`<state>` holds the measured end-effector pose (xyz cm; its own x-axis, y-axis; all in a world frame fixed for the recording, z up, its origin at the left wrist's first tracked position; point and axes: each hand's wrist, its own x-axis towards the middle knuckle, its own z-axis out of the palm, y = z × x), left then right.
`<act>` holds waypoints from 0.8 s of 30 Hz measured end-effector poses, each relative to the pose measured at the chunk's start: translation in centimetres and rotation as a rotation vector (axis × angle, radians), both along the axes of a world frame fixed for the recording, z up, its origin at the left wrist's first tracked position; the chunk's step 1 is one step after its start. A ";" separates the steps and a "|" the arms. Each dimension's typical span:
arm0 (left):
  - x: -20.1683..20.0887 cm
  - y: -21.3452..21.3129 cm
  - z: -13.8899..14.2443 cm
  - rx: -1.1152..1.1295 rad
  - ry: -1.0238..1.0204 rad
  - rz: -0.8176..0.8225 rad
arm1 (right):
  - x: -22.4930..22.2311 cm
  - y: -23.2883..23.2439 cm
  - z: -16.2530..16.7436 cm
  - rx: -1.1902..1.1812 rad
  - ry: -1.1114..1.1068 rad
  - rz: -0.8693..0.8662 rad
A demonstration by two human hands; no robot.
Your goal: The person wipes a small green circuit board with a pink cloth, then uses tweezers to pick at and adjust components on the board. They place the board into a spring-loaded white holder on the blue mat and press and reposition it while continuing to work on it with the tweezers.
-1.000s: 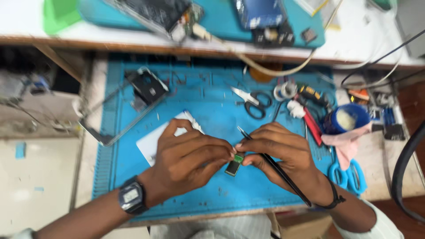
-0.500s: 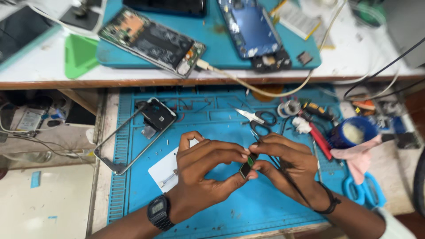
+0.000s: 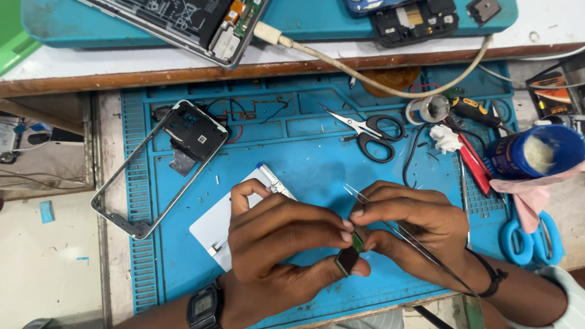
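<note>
At the lower middle of the frame, over the blue mat [image 3: 304,152], the left hand [image 3: 280,244] and right hand [image 3: 420,225] both pinch a small dark part [image 3: 348,259], its length running up-right, tweezers [image 3: 390,222] tucked in the right fingers

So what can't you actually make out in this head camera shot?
- Small green component: mostly covered by fingertips of the left hand and right hand.
- Tweezers: middle hidden under the right hand.
- Opened phone: cut off by the top edge.
- Blue-handled scissors: blades hidden under pink cloth.
</note>
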<state>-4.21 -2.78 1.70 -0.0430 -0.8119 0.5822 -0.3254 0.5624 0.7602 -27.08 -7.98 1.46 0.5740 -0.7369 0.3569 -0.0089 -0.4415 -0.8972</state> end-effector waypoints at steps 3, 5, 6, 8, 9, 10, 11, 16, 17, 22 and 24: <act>0.0 0.3 0.0 -0.006 -0.029 0.026 | -0.1 0.1 0.0 0.020 -0.022 0.011; 0.1 0.3 0.0 -0.008 -0.040 0.028 | -0.2 0.1 0.0 0.011 -0.029 0.012; 0.1 0.3 0.1 -0.006 -0.040 0.026 | -0.1 0.1 0.0 0.006 -0.034 0.012; 0.1 0.2 0.2 -0.012 -0.045 0.022 | 0.0 0.1 0.0 -0.004 -0.042 0.008; 0.2 0.2 0.2 -0.021 -0.052 0.022 | 0.0 0.1 0.0 -0.006 -0.038 0.008; 0.2 0.2 0.2 -0.029 -0.058 0.022 | 0.0 0.0 0.0 -0.007 -0.034 0.008; 0.2 0.2 0.3 -0.030 -0.059 0.020 | 0.0 0.0 0.0 -0.008 -0.031 0.009; 0.1 0.4 0.6 -0.054 -0.064 0.026 | 0.1 0.0 0.2 -0.059 -0.040 0.019; 0.2 0.4 0.7 -0.059 -0.070 0.022 | 0.1 0.0 0.3 -0.069 -0.039 0.014; 0.3 0.1 1.0 -0.079 -0.084 0.014 | 0.2 0.1 0.5 -0.066 -0.083 0.013; 0.4 0.1 1.1 -0.081 -0.083 0.012 | 0.2 0.2 0.6 -0.063 -0.077 0.011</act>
<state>-3.85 -2.65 2.78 -0.0841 -0.7630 0.6409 -0.3923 0.6165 0.6826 -26.92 -7.79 2.09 0.5513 -0.7050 0.4461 0.0643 -0.4972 -0.8653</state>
